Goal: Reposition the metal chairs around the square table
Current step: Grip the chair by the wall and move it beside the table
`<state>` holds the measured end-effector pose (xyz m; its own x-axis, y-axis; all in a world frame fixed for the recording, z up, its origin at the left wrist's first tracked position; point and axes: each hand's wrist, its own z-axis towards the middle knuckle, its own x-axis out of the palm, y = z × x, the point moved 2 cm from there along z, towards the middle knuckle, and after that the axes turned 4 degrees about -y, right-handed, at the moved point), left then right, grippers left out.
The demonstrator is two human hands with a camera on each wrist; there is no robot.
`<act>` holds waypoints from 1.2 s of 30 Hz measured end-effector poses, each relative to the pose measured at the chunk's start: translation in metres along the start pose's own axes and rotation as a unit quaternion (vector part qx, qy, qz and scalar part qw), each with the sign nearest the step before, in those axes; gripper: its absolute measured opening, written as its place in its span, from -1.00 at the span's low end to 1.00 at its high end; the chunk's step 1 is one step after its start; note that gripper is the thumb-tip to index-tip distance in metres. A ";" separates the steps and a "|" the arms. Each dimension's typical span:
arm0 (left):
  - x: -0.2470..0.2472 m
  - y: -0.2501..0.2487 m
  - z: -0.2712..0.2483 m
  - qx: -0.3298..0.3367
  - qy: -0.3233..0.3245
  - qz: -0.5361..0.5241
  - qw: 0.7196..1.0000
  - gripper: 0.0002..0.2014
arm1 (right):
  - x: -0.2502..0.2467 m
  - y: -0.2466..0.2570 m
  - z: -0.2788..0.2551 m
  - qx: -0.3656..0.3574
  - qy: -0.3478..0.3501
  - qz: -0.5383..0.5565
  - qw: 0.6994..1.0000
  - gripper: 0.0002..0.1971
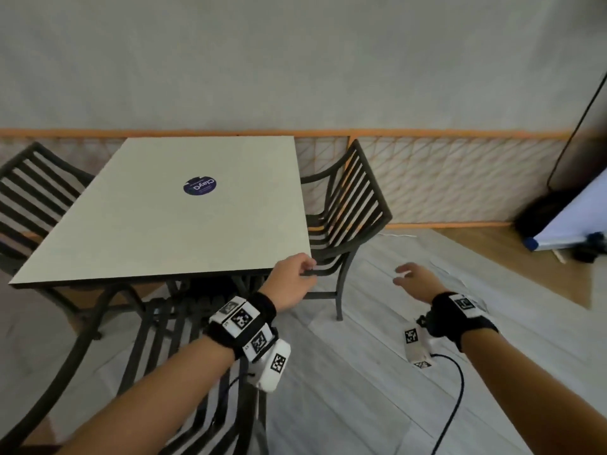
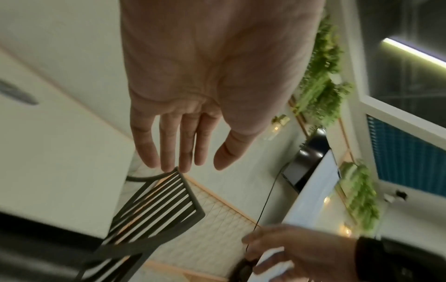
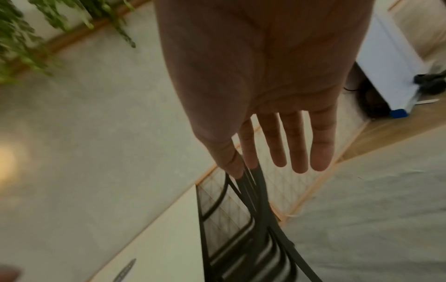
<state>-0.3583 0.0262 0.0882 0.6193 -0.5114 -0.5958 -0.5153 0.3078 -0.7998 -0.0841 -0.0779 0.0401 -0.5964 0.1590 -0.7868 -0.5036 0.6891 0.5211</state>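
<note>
Your left hand [image 1: 290,280] reaches front rail of right-side black slatted metal chair [image 1: 349,205], fingers uncurled, no grip; right hand [image 1: 414,280] open in air. Chair angled beside square white counter [image 1: 131,231]; near chair [image 1: 184,339] tucked; far-left chair [image 1: 33,185] apparently untouched

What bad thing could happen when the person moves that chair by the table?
The chair on the right stands tight against the square table, so dragging it may bump the tabletop edge. Both the left hand and the right hand look open, with no firm hold yet, so a pull might slip. A black cable hangs from the right wrist and could snag on a chair leg.
</note>
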 end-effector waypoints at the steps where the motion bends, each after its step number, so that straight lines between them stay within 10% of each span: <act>1: 0.012 -0.011 0.012 0.022 -0.007 0.016 1.000 -0.67 | -0.012 0.007 0.007 -0.012 -0.008 0.006 1.000 -0.61; 9: 0.102 -0.019 0.112 0.023 0.018 0.151 0.988 -0.66 | -0.051 0.067 0.086 -0.094 -0.009 0.028 0.995 -0.62; 21: 0.184 0.092 0.305 -0.181 0.070 0.214 0.957 -0.51 | -0.039 0.089 0.297 -0.112 -0.098 -0.083 0.985 -0.49; 27: 0.211 0.150 0.356 -0.170 0.064 0.241 0.953 -0.29 | 0.002 0.074 0.363 -0.128 -0.114 -0.110 0.979 -0.29; 36: 0.229 0.177 0.379 -0.235 0.208 0.200 0.928 -0.59 | 0.014 0.073 0.418 -0.116 -0.119 -0.213 0.963 -0.16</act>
<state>-0.0830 0.2682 -0.2173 0.0908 -0.7267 -0.6809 -0.9170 0.2057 -0.3418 0.1325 0.2704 -0.0710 -0.1591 0.0736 -0.9845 -0.8128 0.5562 0.1729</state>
